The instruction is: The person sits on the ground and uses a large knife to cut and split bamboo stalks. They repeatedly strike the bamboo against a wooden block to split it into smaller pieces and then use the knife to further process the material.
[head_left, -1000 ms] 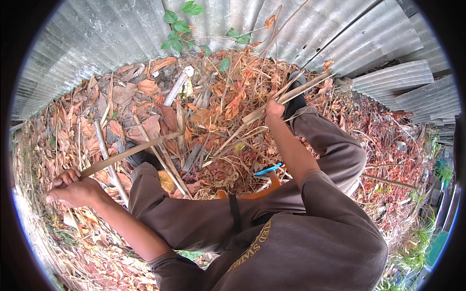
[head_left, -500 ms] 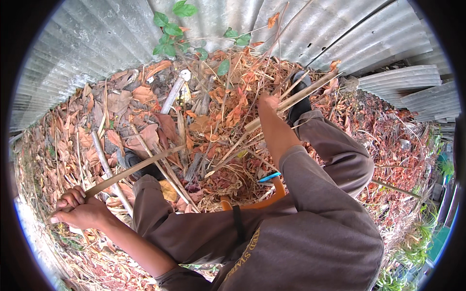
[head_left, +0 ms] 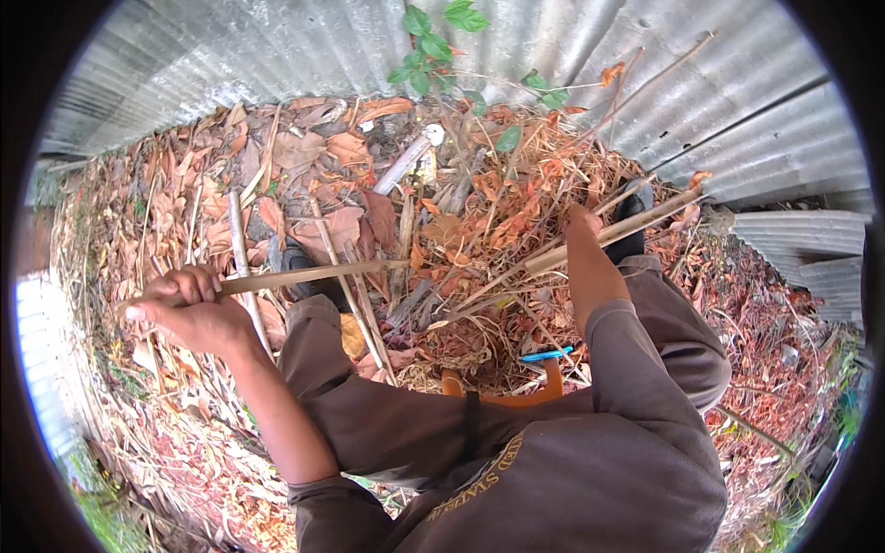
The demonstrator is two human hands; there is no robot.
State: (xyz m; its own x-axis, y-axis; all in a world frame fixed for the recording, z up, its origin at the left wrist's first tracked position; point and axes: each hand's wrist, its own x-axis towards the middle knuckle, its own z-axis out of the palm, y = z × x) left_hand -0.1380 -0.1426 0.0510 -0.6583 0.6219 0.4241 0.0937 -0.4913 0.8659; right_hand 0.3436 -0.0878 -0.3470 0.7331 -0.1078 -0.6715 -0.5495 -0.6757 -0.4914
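Observation:
My left hand (head_left: 184,309) is closed around the near end of a long dry stick (head_left: 304,275) that runs right toward the middle of a pile of dry leaves and stalks (head_left: 479,221). Over on the right, my right hand (head_left: 581,226) grips a second, thicker dry stalk (head_left: 645,217) that slants up toward the corrugated metal wall. Both sticks reach into the pile. My knees and brown trousers (head_left: 387,405) fill the lower middle; I am crouched or seated over the pile.
A corrugated metal wall (head_left: 277,46) curves around the back and right. A green leafy plant (head_left: 433,46) grows against it. A white pipe piece (head_left: 406,161) lies in the litter. An orange handle (head_left: 516,392) and a small blue object (head_left: 548,354) sit near my knees.
My left hand has pulled its stick further left and a little up. The right hand stays gripped on its stalk near the wall, shifted slightly.

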